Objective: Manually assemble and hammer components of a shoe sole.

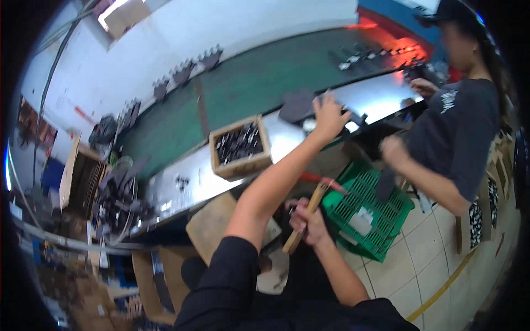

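Observation:
My left hand reaches out over the near edge of the metal-topped bench, its fingers apart and somewhat blurred. Beside it lies a dark grey flat piece. Close to my body, my right hand is closed around the wooden handle of a hammer, whose red head points toward the green plastic crate. A wooden box full of small black parts stands on the bench, left of my left forearm.
A co-worker in a dark shirt stands at the right, hands near the bench. The green conveyor belt carries grey pieces along its far side. An open cardboard box sits lower left. Beneath the crate is tiled floor.

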Motion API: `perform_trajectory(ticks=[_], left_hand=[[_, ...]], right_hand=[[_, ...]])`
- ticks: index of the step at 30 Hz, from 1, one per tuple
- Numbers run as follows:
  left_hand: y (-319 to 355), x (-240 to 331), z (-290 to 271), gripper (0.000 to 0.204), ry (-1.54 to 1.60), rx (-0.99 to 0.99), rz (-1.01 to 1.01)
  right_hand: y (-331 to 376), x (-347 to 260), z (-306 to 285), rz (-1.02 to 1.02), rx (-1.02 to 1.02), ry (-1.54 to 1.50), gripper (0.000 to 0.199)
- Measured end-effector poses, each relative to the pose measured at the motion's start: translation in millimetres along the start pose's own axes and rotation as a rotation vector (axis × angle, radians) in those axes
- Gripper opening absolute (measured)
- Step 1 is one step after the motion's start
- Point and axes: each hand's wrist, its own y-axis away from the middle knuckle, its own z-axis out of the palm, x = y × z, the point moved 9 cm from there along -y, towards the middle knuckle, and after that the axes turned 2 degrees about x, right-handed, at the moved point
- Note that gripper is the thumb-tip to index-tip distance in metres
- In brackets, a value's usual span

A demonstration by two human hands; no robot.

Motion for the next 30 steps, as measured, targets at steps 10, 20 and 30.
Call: perform_trajectory(ticks=[10,20,30], left_hand=[[72,65,-344,0.012,-0.275,0.351,0.275],[299,-77,-345,0.016,0.224,0.315,-0.535],[348,-100,-338,0.018,0.071,0.347,-0.574]], right_hand=[[-14,-13,3,-0.076,-0.062,0.073,0.007],[0,-3,20,-0.178,-0.031,0.456,0.012],[23,21,35,-0.066,-0.004,0.603,0.010]])
